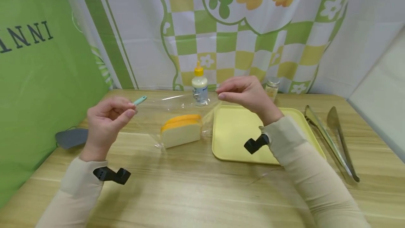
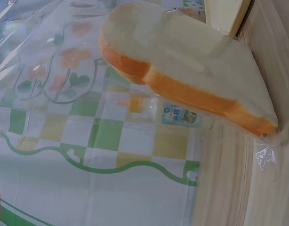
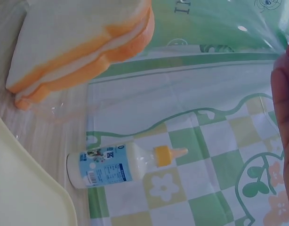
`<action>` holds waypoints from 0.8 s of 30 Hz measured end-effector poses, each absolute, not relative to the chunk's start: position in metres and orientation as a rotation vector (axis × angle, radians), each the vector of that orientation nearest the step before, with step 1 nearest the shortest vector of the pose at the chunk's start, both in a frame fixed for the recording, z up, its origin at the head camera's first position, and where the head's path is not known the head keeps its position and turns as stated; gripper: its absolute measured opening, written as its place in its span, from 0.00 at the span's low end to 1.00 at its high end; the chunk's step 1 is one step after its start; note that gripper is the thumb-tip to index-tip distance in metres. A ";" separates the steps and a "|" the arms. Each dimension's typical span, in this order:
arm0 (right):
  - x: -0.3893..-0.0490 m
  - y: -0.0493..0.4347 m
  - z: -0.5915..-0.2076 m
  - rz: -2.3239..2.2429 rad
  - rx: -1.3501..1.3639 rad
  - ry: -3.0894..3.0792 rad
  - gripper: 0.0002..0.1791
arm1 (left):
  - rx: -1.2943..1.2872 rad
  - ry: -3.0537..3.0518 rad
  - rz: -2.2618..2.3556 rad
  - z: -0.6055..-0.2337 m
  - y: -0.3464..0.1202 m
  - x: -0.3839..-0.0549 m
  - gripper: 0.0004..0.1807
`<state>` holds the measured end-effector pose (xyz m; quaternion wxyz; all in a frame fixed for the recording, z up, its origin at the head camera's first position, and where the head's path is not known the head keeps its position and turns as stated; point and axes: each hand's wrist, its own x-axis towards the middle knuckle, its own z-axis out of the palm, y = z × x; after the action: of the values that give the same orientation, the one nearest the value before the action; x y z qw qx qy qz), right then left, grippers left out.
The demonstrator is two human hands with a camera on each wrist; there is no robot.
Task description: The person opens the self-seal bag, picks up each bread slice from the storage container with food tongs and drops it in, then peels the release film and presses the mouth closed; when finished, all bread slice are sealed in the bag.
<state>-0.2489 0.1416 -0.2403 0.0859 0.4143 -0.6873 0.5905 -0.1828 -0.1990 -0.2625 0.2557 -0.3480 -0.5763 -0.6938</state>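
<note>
Between both hands a clear plastic bag [image 1: 172, 98] is stretched open across its top edge. Inside it stand two bread slices [image 1: 181, 134] with orange crusts, low in the bag near the table. My left hand [image 1: 105, 122] pinches the bag's left corner between thumb and fingertips. On the other side my right hand [image 1: 243, 92] pinches the right corner. In the left wrist view the bread [image 2: 191, 61] shows through the shiny film. The right wrist view shows the slices [image 3: 83, 47] lined up side by side, with my right hand [image 3: 285, 127] at the edge.
A yellow tray [image 1: 240, 133] lies right of the bag. Behind stand a yellow-capped bottle [image 1: 199, 87] and a lidded jar [image 1: 272, 89]. Metal tongs [image 1: 332, 145] lie at far right. A grey turner [image 1: 72, 138] with a teal handle lies behind my left hand. A patterned curtain [image 1: 227, 41] hangs behind.
</note>
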 end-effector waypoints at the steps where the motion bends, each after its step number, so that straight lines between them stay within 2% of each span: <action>1: -0.249 0.140 -0.240 1.732 1.216 -2.054 0.06 | -0.926 -1.585 -1.869 -0.263 -0.200 -0.182 0.10; 6: -0.250 0.135 -0.243 1.688 1.216 -1.993 0.05 | -0.952 -1.625 -1.803 -0.264 -0.205 -0.181 0.14; 11: -0.253 0.132 -0.247 1.718 1.266 -1.891 0.04 | -1.021 -1.592 -1.729 -0.268 -0.207 -0.182 0.09; 18: -0.258 0.139 -0.253 1.756 1.116 -1.978 0.11 | -0.918 -1.710 -1.657 -0.270 -0.199 -0.188 0.13; 24: -0.260 0.147 -0.245 1.700 0.970 -2.240 0.24 | -0.833 -1.796 -1.603 -0.264 -0.190 -0.191 0.11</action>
<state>-0.2602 0.1466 -0.2451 0.0834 0.3251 -0.7503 0.5696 -0.1907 -0.1904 -0.2640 0.2927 -0.3128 -0.6742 -0.6016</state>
